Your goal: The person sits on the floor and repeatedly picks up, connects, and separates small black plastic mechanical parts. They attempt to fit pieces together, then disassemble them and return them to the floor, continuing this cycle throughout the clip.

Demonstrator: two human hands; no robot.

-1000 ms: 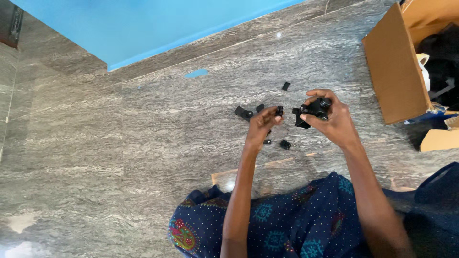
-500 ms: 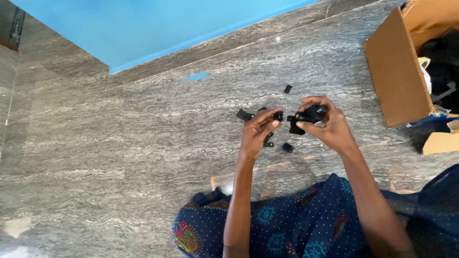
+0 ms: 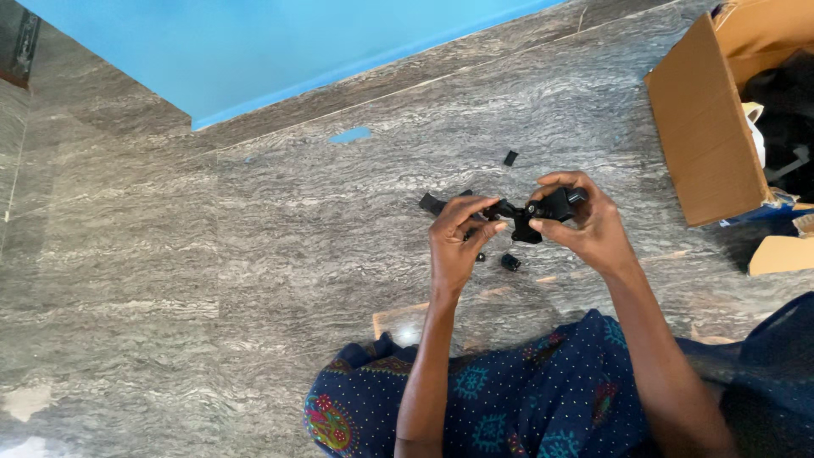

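A black plastic assembly is held above the grey stone floor by my right hand. My left hand pinches a small black part against the assembly's left end. Loose black pieces lie on the floor nearby: one bar-shaped piece behind my left hand, a small cylinder below the hands, a tiny bit next to it, and a small square piece farther away.
An open cardboard box with dark contents stands at the right. A cardboard flap lies near it. A blue wall runs along the far edge of the floor. My lap in blue patterned cloth fills the bottom.
Both hands have stayed close together on the assembly, and my left fingers have closed in on its left end. The view shifted slightly.
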